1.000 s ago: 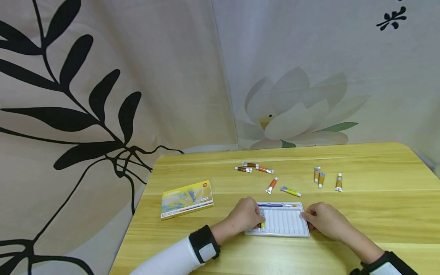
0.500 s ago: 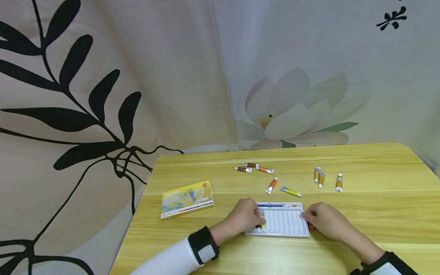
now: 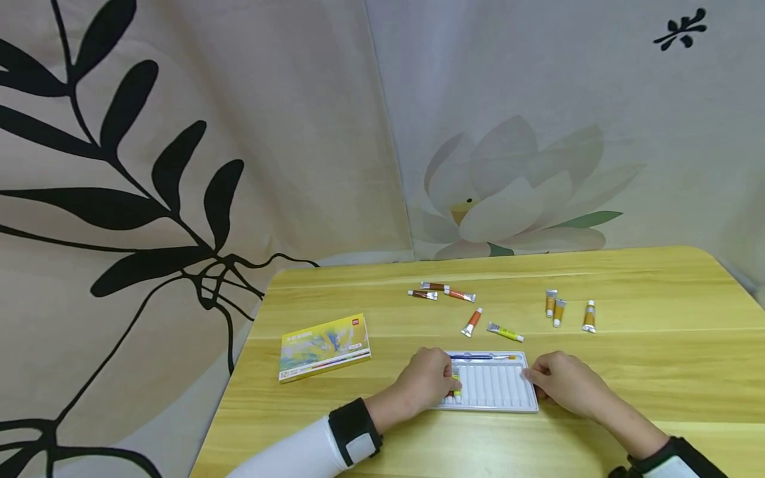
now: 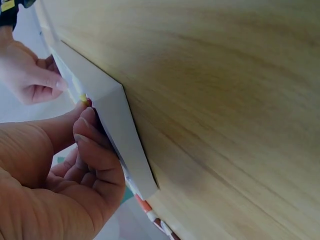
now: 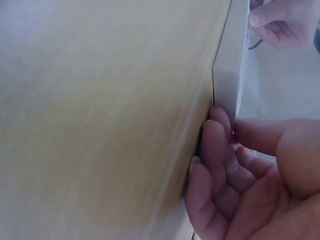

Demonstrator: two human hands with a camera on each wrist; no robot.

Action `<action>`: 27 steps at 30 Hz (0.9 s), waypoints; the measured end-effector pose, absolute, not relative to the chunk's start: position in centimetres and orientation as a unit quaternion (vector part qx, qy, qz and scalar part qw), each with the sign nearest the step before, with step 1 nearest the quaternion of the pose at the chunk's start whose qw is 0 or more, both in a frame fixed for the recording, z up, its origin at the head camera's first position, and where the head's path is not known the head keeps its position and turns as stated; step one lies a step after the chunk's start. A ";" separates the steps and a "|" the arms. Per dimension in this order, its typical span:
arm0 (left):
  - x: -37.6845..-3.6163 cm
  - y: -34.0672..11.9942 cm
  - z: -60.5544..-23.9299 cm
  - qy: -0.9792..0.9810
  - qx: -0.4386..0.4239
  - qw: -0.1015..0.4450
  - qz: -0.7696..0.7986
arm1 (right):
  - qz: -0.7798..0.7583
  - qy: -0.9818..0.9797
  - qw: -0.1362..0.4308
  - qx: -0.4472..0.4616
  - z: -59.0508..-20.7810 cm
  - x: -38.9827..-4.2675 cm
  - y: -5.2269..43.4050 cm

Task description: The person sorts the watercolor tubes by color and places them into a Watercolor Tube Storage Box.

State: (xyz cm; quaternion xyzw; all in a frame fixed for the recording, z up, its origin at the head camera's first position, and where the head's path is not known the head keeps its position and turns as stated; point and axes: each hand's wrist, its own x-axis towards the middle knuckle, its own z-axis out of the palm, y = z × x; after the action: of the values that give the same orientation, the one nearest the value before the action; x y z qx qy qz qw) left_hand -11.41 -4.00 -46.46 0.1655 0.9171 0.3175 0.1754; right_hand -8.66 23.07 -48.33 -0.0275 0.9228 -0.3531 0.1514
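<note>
While both hands pinched its ends, left hand (image 3: 425, 380) and right hand (image 3: 558, 382), the tray (image 3: 499, 388) (light, flimsy plastic) looked best gripped by its rims.

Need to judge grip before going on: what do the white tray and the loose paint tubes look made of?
White tray: likely thin moulded plastic, smooth and slightly glossy, with ribbed slots and a thin rim. Paint tubes: probably soft metal, judging by silvery crimped ends, with coloured labels and pale caps. Both hands, left hand and right hand, grip the tray's ends.

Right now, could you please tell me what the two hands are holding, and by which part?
Both hold the white ridged plastic tray: the left hand grips its left end, the right hand pinches its right edge.
</note>
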 end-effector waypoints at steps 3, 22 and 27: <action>-11.4 -4.0 -46.4 0.917 0.172 0.174 0.315 | -0.352 0.923 0.150 -0.031 -48.3 -8.7 23.1; -11.5 -4.4 -45.7 0.911 0.163 0.204 0.320 | -0.349 0.925 0.147 -0.035 -48.4 -8.7 23.0; -11.5 -4.1 -45.9 0.912 0.161 0.195 0.323 | -0.347 0.926 0.148 -0.032 -48.5 -8.8 23.0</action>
State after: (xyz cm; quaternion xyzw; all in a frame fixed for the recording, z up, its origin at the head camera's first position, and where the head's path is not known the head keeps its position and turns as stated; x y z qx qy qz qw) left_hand -11.49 -4.14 -45.90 0.1611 0.9120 0.3228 0.1951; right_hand -8.77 23.02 -48.49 -0.0323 0.9257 -0.3467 0.1479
